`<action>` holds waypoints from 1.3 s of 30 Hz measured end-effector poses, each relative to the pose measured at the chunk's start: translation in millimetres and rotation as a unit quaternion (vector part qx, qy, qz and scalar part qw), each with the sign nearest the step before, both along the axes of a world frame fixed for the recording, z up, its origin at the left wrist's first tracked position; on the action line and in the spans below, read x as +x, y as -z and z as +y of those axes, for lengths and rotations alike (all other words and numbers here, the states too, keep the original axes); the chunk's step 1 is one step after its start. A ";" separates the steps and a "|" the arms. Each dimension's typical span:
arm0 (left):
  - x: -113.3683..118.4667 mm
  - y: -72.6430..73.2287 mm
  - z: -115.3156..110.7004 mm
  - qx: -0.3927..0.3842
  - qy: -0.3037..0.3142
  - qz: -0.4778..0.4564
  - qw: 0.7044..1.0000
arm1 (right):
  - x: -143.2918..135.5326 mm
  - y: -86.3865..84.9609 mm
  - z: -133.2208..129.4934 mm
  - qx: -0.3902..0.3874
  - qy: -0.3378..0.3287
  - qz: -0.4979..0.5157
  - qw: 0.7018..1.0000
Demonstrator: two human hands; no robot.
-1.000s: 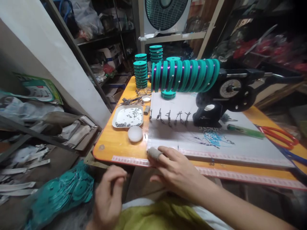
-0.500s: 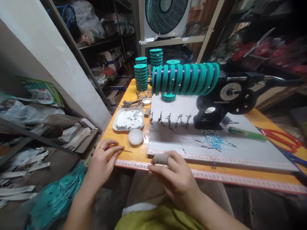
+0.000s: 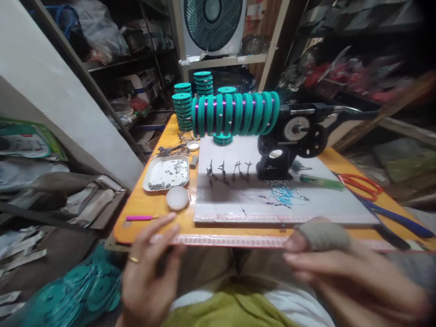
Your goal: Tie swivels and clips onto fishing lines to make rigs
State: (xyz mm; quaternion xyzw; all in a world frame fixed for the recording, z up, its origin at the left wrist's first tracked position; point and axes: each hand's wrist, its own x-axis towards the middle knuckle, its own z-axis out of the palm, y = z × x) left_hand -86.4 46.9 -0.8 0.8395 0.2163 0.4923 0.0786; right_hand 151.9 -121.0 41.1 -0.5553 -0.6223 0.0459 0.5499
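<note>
My left hand (image 3: 153, 268) is at the table's near edge, fingers apart and holding nothing. Just beyond its fingertips lies a thin tool with a pink handle (image 3: 139, 218) and a fine metal tip. My right hand (image 3: 347, 272) is low at the right, blurred, its thumb and a grey-wrapped finger (image 3: 325, 234) close together; what they pinch, if anything, cannot be made out. Past my left hand are a round white lid or dish (image 3: 177, 198) and a white tray (image 3: 146, 181) of small grey pieces. A white board (image 3: 218, 200) carries several dark wired parts.
A black hand-cranked winder (image 3: 275, 168) with a row of green spools (image 3: 235, 113) stands on the board. Stacked green spools (image 3: 183, 111) are behind. Red-handled scissors (image 3: 363, 185), blue-handled pliers (image 3: 402, 220) and a green cutter (image 3: 323, 182) lie right. A ruler strip (image 3: 231, 240) edges the table.
My left hand has let go of the pink-handled tool, now lying on the table, and drawn back toward me. My right hand has moved right and nearer. The view has shifted right.
</note>
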 end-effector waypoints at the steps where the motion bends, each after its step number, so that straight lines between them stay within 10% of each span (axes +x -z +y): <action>1: 15.0 -3.8 -15.6 -0.002 0.080 0.025 0.996 | -3.0 4.4 -7.1 -0.013 -0.018 -0.017 1.000; 7: 84.4 3.9 -73.3 -0.129 0.311 0.007 0.941 | -9.3 25.9 -27.8 -0.040 -0.008 -0.021 0.999; 15: 90.1 23.9 -85.8 -0.268 0.203 -0.006 0.942 | 73.3 50.8 -17.8 -0.066 0.298 -0.210 0.929; 21: 87.1 27.1 -84.4 -0.293 0.193 -0.008 0.936 | 84.9 62.3 -8.3 -0.087 0.275 -0.325 0.901; 39: 104.3 16.0 -90.7 -0.454 0.176 -0.010 0.874 | 10.9 45.8 -23.5 -0.025 0.117 -0.101 0.988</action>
